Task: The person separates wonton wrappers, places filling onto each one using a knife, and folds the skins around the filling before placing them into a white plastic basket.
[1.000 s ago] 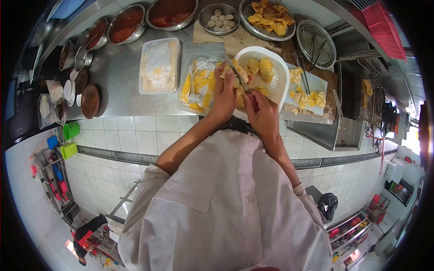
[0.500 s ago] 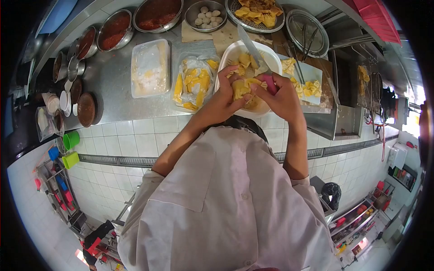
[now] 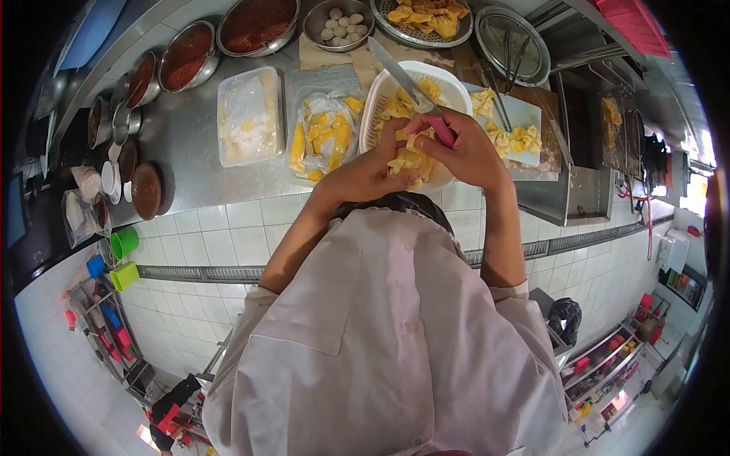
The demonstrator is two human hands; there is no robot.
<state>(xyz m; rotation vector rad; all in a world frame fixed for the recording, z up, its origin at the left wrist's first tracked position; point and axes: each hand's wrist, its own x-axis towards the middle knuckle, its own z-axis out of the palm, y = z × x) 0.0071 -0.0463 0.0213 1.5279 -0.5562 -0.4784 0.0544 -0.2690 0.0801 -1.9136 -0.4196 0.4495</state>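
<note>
My right hand (image 3: pixel 470 152) is closed around the pink handle (image 3: pixel 443 132) of a knife, whose long blade (image 3: pixel 397 74) points up and left. Its fingertips also touch a yellow wonton wrapper (image 3: pixel 414 143). Opposite it, my left hand (image 3: pixel 369 171) curls round the near side of the same wrapper, thumb low and fingers above. Both hands are over a white plastic basin (image 3: pixel 458 93) holding folded yellow wontons (image 3: pixel 430 90). Fingers partly hide the wrapper, so any filling in it cannot be made out.
Left of the basin stand a bag-lined tub of yellow pieces (image 3: pixel 328 137) and a translucent lidded box (image 3: pixel 249 118). Folded wontons lie on a white board (image 3: pixel 525 118) at right. Behind are a bowl of pale balls (image 3: pixel 340 29), a perforated tray (image 3: pixel 456 34) and red sauce bowls (image 3: pixel 258 23).
The knife blade has swung left, its tip now further from the right. My hands have drawn slightly closer together and the wrapper between them has changed shape. The view has shifted slightly.
</note>
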